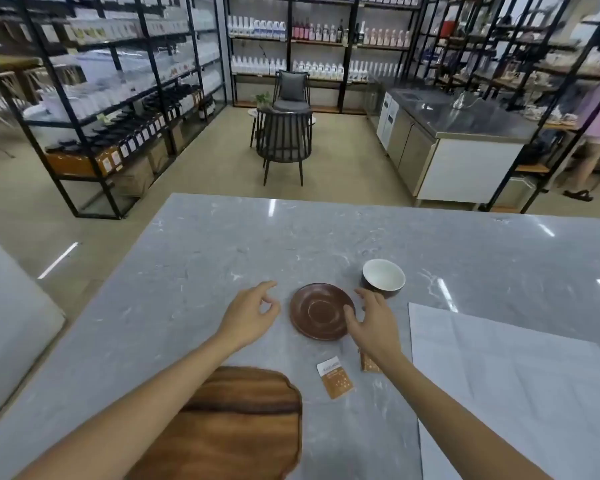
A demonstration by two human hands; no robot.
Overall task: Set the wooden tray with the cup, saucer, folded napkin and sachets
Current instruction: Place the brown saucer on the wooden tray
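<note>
Saucer (321,311) sits btwn both empty, loosely open hands, right hand (373,323) touching its right rim, left hand (253,315) just beside; tray (236,424) lies near-left.

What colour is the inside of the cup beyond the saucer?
White inside, dark outside; the cup shows clearly in the head view, the only one.

grey marble table (194,258), wooden tray (236,427), brown saucer (317,311), cup (383,275), two sachets (335,377), unfolded white napkin (499,393)
</note>
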